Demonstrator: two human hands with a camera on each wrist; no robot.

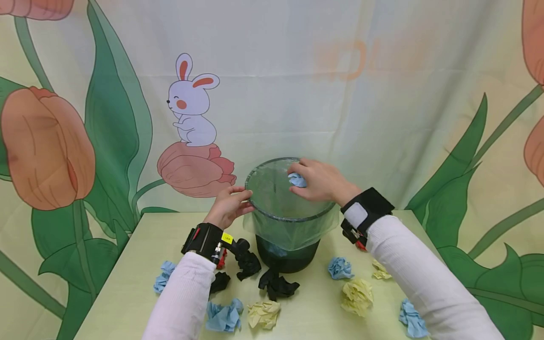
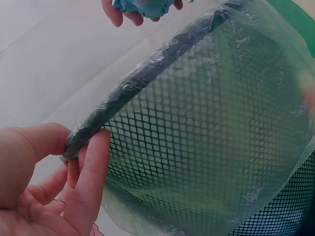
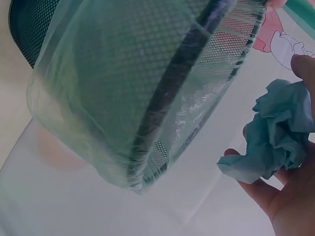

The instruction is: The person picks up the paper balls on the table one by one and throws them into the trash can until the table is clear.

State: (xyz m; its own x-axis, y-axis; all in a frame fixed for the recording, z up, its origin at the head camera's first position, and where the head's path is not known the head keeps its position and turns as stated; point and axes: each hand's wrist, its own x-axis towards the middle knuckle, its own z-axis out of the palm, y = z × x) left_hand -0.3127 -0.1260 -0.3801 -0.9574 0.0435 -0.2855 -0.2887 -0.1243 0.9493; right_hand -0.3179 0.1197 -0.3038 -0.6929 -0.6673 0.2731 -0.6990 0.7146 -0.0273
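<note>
Fingers of the right hand (image 1: pixel 322 182) curl round a crinkled blue paper ball (image 1: pixel 297 180), mid-frame above the black mesh bin (image 1: pixel 289 262) | left hand (image 1: pixel 229 205) pinches its round rim (image 1: pixel 293 220), filmy green liner (image 1: pixel 293 234) draped over | I see open air above, crumpled papers (image 1: pixel 263 315) crowding lower centre | pale yellow tabletop (image 1: pixel 123 278), tulip-printed cloth (image 1: pixel 272 94) behind

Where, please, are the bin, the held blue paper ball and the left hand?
Bin (image 1: pixel 292 260), head view: its lower front wall.
Held blue paper ball (image 3: pixel 279 132), right wrist view: its crumpled middle.
Left hand (image 1: pixel 227 207), head view: its back.
</note>
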